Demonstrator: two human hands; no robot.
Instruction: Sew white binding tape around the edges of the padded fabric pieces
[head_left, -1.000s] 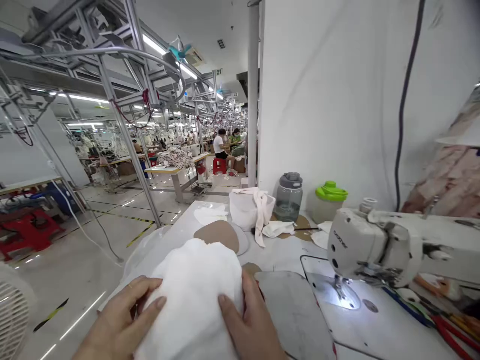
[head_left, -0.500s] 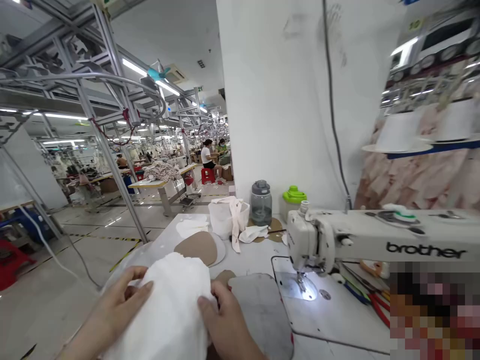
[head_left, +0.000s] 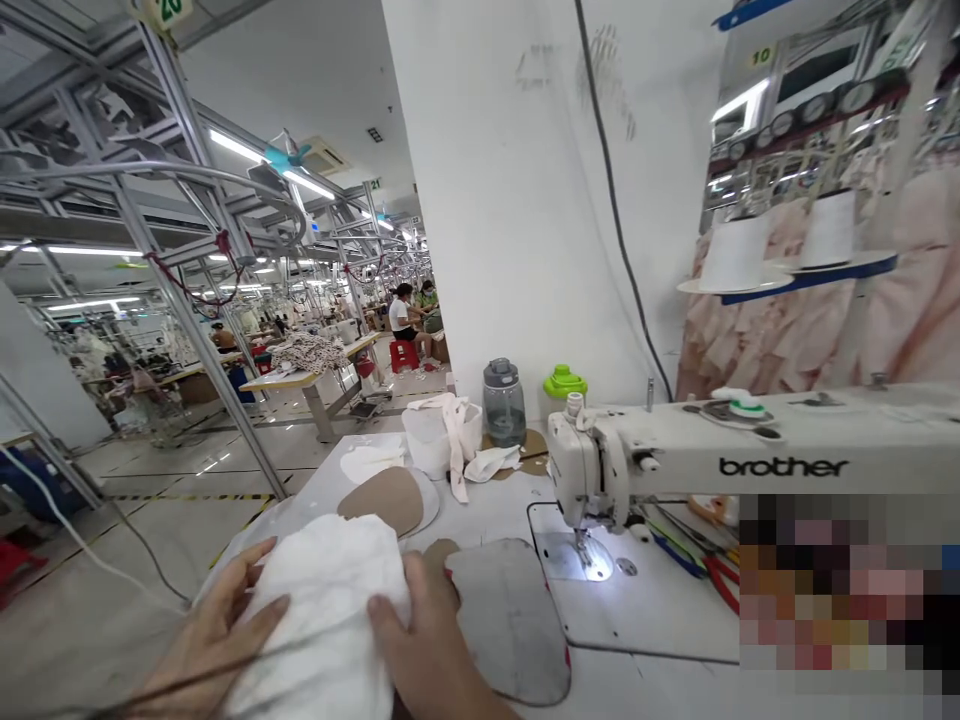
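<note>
A white piece of fabric (head_left: 330, 590) is held up in front of me between both hands, its top edge rounded. My left hand (head_left: 225, 625) grips its left side, thumb in front and fingers partly behind. On the opposite side my right hand (head_left: 424, 630) pinches the cloth with the thumb on its face; the other fingers are mostly hidden. Behind the fabric lie a brown oval template (head_left: 382, 500) and a grey rounded pad (head_left: 510, 615). To the right stands a white sewing machine (head_left: 675, 440), its lamp lighting the needle plate (head_left: 596, 560).
A white bin (head_left: 427, 440) with pale fabric strips, a grey water bottle (head_left: 504, 405) and a green-lidded container (head_left: 564, 382) line the table's back by a wall. Red-handled pliers (head_left: 721, 580) lie beneath the machine arm. Thread cones (head_left: 739, 255) stand at right.
My view has turned slightly right, so the surroundings sit further left. The fabric stays between both hands. Dark, blurred strands now cross the lower left.
</note>
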